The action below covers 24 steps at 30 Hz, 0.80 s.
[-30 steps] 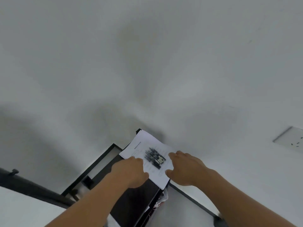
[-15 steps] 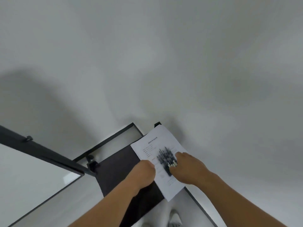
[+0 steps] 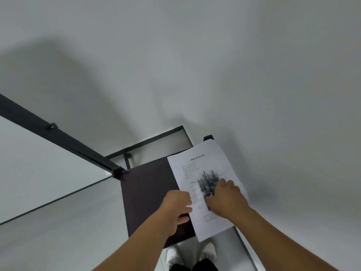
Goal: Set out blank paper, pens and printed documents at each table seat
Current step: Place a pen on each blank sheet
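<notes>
The right hand [image 3: 227,200] presses its curled fingers on the printed document [image 3: 203,173], a thin white sheet with a grey picture, lying along the dark matte shelf's [image 3: 148,188] right edge. The left hand [image 3: 176,207] pinches the sheet's left edge.

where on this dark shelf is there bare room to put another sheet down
Free: the dark shelf top, between the black frame post and the white printed sheet. Crowded: the right side, where the left hand and right hand rest on that sheet.
</notes>
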Available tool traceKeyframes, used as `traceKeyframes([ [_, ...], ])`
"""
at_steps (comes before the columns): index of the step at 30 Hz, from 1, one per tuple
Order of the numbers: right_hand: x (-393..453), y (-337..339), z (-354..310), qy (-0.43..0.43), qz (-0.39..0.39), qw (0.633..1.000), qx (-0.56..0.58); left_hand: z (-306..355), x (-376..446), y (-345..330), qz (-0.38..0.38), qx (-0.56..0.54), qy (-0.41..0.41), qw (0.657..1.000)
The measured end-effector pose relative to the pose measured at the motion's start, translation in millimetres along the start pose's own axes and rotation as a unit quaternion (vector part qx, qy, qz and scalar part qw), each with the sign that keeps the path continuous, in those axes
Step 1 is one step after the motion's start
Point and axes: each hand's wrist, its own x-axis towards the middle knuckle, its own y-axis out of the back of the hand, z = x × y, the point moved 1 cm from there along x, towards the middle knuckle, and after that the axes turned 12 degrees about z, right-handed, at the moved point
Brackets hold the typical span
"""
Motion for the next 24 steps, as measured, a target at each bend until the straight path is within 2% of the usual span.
traceKeyframes([
  [5, 11, -12, -5, 0.013, 0.040, 0.999, -0.019, -3, 12, -6, 0.004, -0.061, 0.011, 0.998],
  [10, 20, -20, -7, 0.017, 0.080, 0.996, -0.033, -1, 18, -14, -0.017, -0.069, 0.009, 0.997],
  [24, 23, -37, -10, 0.028, 0.131, 0.990, -0.032, -2, 27, -14, 0.018, -0.114, 0.042, 0.992],
])
